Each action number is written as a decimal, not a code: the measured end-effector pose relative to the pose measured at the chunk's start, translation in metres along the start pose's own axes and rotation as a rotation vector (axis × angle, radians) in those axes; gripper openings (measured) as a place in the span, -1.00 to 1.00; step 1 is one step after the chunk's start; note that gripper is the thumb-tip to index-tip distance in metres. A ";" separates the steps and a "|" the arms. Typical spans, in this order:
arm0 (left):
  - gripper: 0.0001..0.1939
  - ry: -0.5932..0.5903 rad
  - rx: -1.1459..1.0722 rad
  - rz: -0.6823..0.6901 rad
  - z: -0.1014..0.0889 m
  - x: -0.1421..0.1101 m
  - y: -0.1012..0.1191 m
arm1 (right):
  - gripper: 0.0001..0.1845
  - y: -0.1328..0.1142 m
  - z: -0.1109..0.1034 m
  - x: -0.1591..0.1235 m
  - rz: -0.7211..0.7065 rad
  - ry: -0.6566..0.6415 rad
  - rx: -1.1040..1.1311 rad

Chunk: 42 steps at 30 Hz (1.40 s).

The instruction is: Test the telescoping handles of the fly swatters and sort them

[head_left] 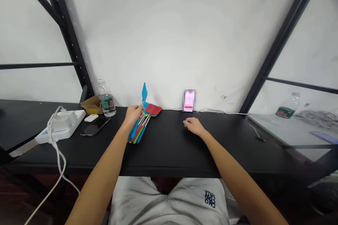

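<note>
Single head-worn view: camera above table edge (169,171), facing forward and down toward pale wall (169,35); wearer's lap (169,204) close at bottom, forearms reaching in from below; wide coverage, both side frames included.

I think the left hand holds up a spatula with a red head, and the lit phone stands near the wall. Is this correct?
Not quite: the spatula held up by the left hand has a blue head, as the head view shows. The lit phone does stand near the wall.

Spatula necks (144,120) look metallic; the tabletop (166,147) looks matt.
</note>
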<state>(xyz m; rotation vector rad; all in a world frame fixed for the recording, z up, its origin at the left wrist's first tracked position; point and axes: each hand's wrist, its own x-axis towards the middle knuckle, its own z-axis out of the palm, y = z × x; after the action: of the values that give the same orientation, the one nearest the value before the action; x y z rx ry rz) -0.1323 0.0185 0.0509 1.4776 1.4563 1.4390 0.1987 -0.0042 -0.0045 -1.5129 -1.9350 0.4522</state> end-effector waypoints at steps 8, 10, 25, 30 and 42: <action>-0.69 -0.409 -0.145 0.090 0.036 -0.028 0.006 | -0.63 0.002 0.002 0.001 -0.003 0.005 0.002; -0.67 -0.530 -0.080 0.125 0.047 -0.037 0.003 | -0.63 0.003 0.002 0.001 0.002 0.001 0.007; -0.62 -0.693 0.276 0.205 0.070 -0.057 -0.007 | -0.43 -0.014 -0.001 -0.010 -0.048 -0.009 0.183; -0.64 -0.684 0.290 0.216 0.070 -0.058 -0.007 | -0.39 -0.008 -0.003 -0.004 0.069 0.092 0.350; -0.65 -0.724 0.332 0.350 0.070 -0.058 -0.010 | -0.75 0.012 -0.010 0.006 0.234 0.219 0.269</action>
<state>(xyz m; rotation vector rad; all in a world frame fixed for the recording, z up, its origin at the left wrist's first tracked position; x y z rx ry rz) -0.0581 -0.0161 0.0098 2.2402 1.0284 0.6952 0.2131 0.0033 -0.0028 -1.5448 -1.4731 0.5952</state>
